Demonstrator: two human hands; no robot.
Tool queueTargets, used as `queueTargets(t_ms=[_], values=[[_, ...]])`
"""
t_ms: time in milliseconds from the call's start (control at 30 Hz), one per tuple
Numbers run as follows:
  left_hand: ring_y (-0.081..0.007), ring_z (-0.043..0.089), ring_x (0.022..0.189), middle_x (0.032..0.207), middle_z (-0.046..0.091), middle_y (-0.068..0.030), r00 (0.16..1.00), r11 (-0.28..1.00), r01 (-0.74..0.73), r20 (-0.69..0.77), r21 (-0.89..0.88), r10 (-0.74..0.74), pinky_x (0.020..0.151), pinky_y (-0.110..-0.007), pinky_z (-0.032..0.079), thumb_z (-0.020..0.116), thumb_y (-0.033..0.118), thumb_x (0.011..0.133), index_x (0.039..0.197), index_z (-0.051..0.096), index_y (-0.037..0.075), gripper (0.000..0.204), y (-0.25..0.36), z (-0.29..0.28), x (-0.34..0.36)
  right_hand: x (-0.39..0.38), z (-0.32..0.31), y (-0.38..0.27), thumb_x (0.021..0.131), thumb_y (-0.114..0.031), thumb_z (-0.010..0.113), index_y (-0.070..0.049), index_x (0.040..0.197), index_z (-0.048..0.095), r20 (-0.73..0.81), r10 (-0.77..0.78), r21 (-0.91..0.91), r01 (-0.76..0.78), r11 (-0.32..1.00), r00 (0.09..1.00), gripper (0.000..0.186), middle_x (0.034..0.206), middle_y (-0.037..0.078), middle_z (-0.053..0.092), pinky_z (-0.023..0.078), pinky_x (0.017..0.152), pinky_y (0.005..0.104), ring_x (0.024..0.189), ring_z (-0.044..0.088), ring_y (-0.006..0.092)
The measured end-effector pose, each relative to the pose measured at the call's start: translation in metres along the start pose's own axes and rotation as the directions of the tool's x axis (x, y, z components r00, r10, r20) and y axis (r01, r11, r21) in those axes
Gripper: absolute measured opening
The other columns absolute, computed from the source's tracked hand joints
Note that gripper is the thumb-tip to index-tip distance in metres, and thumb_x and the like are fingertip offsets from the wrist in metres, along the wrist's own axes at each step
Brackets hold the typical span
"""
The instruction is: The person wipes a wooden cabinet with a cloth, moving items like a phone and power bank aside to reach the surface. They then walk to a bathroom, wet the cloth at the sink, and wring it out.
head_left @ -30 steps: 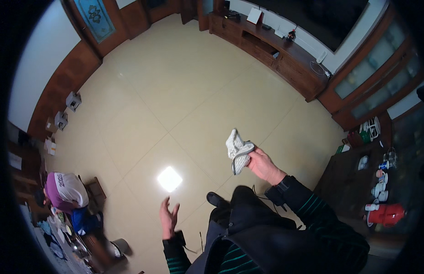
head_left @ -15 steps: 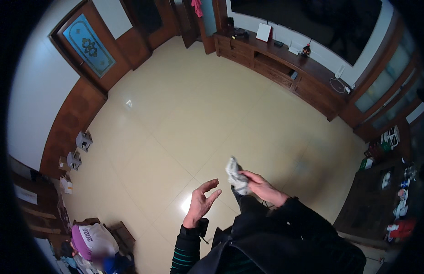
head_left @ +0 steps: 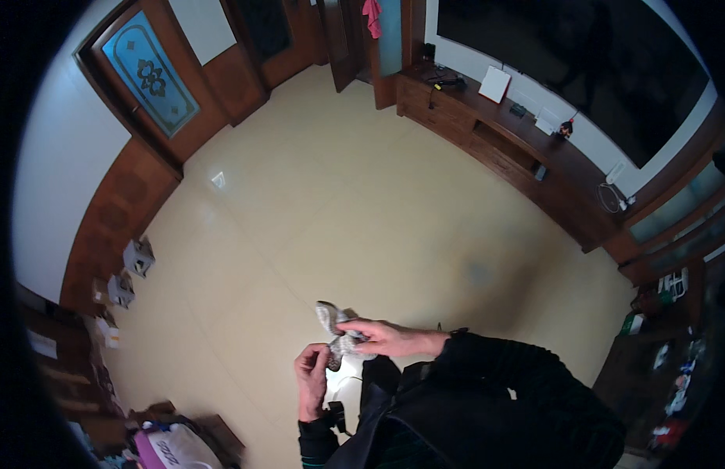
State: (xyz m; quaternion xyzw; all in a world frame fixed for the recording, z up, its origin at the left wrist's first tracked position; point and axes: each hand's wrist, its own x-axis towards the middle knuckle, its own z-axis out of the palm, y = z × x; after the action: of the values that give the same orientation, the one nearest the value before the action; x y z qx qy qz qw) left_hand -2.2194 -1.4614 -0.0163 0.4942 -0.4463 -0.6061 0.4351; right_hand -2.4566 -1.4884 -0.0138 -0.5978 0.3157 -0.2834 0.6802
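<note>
A small crumpled grey-and-white cloth [head_left: 329, 316] is held in front of my body, above the tiled floor. My right hand [head_left: 388, 341] grips it from the right, fingers pointing left. At the cloth's lower left corner, my left hand [head_left: 311, 377] has its fingers closed on the fabric. One end of the cloth sticks up and to the left beyond the right fingers. It could be a rag or a knitted piece; its exact kind cannot be made out.
Beige floor tiles [head_left: 300, 203] stretch ahead. A long wooden TV cabinet [head_left: 487, 133] lines the far right wall under a large dark television [head_left: 573, 70]. Grey stools [head_left: 139, 258] stand along the left wall. A dark table [head_left: 632, 359] with bottles is at right; a chair with clothes [head_left: 182, 447] is lower left.
My right hand has brought the cloth left and the left hand has closed on its corner, having been open and apart before. The whole view has shifted slightly.
</note>
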Motion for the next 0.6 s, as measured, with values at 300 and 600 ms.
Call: queueTargets(t_ms=[300, 600], values=[[-0.0036, 0.044, 0.073, 0.082, 0.051, 0.0077, 0.990, 0.997, -0.044, 0.135, 0.055, 0.037, 0.065, -0.021, 0.038, 0.055, 0.023, 0.107, 0.097, 0.061, 0.005, 0.021, 0.110, -0.063, 0.256, 0.161, -0.116, -0.076, 0.103, -0.003, 0.052, -0.002, 0.153, 0.038, -0.396, 0.019, 0.383, 0.146, 0.912, 0.918, 0.052, 0.154, 0.013, 0.044, 0.040, 0.113, 0.0309, 0.136, 0.048, 0.0172], [-0.0045, 0.053, 0.081, 0.090, 0.058, 0.0051, 0.978, 0.977, -0.035, 0.193, -0.211, 0.077, 0.071, -0.022, 0.046, 0.051, 0.030, 0.108, 0.107, 0.058, 0.008, 0.023, 0.171, -0.060, 0.499, 0.288, -0.257, -0.098, 0.104, 0.002, 0.041, 0.003, 0.152, 0.036, -0.648, -0.008, 0.403, 0.351, 0.845, 0.762, 0.048, 0.157, 0.014, 0.037, 0.033, 0.122, 0.0440, 0.142, 0.043, 0.0287]])
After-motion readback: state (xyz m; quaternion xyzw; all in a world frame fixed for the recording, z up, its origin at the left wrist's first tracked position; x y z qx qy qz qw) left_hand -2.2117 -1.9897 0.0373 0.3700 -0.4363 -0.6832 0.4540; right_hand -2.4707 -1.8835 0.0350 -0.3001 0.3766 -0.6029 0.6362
